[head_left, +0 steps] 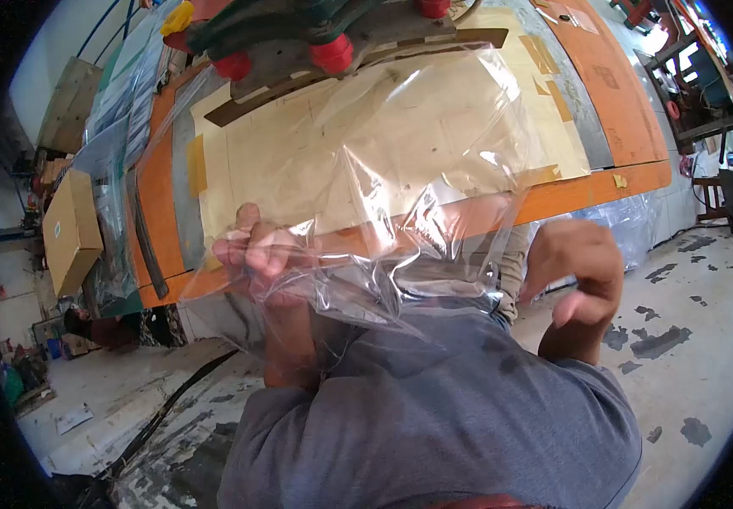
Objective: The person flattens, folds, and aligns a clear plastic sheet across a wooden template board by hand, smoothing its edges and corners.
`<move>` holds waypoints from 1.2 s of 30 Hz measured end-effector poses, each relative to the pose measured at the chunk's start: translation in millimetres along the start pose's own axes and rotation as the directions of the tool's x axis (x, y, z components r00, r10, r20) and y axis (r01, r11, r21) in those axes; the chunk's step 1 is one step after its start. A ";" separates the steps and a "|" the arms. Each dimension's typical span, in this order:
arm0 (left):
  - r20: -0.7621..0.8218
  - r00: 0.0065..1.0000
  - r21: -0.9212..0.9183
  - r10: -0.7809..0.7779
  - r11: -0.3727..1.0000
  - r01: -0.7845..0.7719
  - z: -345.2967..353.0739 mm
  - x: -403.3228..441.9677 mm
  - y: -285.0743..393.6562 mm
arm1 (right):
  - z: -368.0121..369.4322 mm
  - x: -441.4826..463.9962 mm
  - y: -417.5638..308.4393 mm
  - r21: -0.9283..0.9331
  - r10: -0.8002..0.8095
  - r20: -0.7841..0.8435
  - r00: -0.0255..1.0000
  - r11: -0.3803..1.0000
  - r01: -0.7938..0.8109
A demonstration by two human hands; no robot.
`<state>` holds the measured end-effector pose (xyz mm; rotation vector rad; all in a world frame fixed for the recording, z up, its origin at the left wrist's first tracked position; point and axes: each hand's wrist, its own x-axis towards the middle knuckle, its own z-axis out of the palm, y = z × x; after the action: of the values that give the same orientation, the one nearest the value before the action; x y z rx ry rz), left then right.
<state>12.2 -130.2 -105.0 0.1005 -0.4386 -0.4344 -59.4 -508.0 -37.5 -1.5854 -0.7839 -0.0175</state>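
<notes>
A large clear plastic sheet or bag (pixel 375 204) spreads in front of my torso and over the near table edge, creased and shiny with reflections. My left hand (pixel 260 254) is at its left side, fingers bent and gripping the film, seen partly through it. To the right of the film, my right hand (pixel 578 267) is in the air, slightly blurred. Its fingers curve downward with the thumb apart, and nothing shows between them. Beneath the film lies a cream-coloured board (pixel 281 153) taped to the orange table (pixel 629 127).
A dark green machine part (pixel 290 30) with red knobs (pixel 331 53) stands over the board's far side. A cardboard box (pixel 74 233) is at the left. More clear plastic (pixel 638 225) hangs below the table at right. A dark cable (pixel 167 407) crosses the worn floor.
</notes>
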 end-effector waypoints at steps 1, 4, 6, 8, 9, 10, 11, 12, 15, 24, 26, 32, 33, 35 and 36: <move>0.003 1.000 -0.003 -0.015 1.000 0.015 -0.6 2.2 2.0 | -2.4 -3.3 -1.5 0.006 0.002 0.000 1.000 1.000 -0.002; 0.044 0.998 -0.029 -0.048 0.998 0.049 1.0 10.6 1.9 | -6.3 -12.9 -9.2 -0.120 0.347 0.465 0.815 0.936 -0.330; 0.097 0.995 0.010 -0.014 1.000 0.013 1.8 16.7 -1.5 | 0.3 -18.1 -12.0 -0.246 0.441 0.343 0.829 0.894 -0.373; 0.088 0.996 0.032 0.011 0.999 -0.014 3.9 19.8 -10.2 | 1.7 -26.6 -6.3 -0.362 0.516 0.212 0.830 0.830 -0.424; 0.078 0.996 0.060 0.037 0.997 -0.042 4.5 19.9 -15.3 | -0.8 -33.4 0.2 -0.318 0.436 0.084 0.896 0.864 -0.391; 0.075 0.996 0.062 0.043 0.997 -0.048 4.0 18.2 -20.2 | 1.1 -36.3 2.7 -0.294 0.393 0.021 0.919 0.881 -0.370; 0.061 0.998 0.163 0.035 0.986 -0.045 2.8 16.2 -24.7 | 3.7 -36.4 4.1 -0.274 0.347 -0.042 0.937 0.898 -0.345; 0.047 0.999 0.263 0.027 0.964 -0.038 1.8 15.0 -27.8 | 17.3 -28.4 0.7 0.022 0.295 -0.281 0.913 0.953 -0.301; 0.079 0.996 0.397 -0.042 0.918 0.007 1.1 14.2 -36.2 | 28.4 -8.4 0.2 0.285 0.224 -0.536 0.814 0.955 -0.075; -0.145 0.924 0.397 -0.355 0.834 0.383 20.5 15.8 -32.7 | 18.9 5.4 -18.9 0.089 0.254 -0.600 0.758 0.963 -0.253; -0.126 0.912 0.436 -0.390 0.804 0.404 24.6 24.7 -26.7 | 4.1 -4.3 -17.4 0.047 0.188 -0.576 0.795 0.979 -0.198; 0.017 0.890 0.660 -0.455 0.674 0.331 31.6 42.7 -18.7 | -15.6 -1.6 -13.6 -0.067 0.002 -0.811 0.584 0.993 -0.096; 0.040 0.884 0.663 -0.466 0.674 0.326 31.1 44.6 -17.7 | -24.3 -10.8 -16.0 -0.088 0.040 -0.784 0.620 0.981 -0.175; 0.070 0.868 0.675 -0.492 0.664 0.322 31.7 49.0 -17.6 | -31.0 -19.4 -24.8 -0.034 0.097 -0.739 0.667 0.983 -0.181; 0.077 0.864 0.679 -0.498 0.661 0.321 33.8 50.8 -20.1 | -32.5 -19.5 -28.0 -0.073 0.111 -0.743 0.660 0.967 -0.244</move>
<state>31.3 -170.3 -58.5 0.8542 -0.8253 -0.7408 -74.2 -546.9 -15.4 -1.6150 0.0254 -0.5691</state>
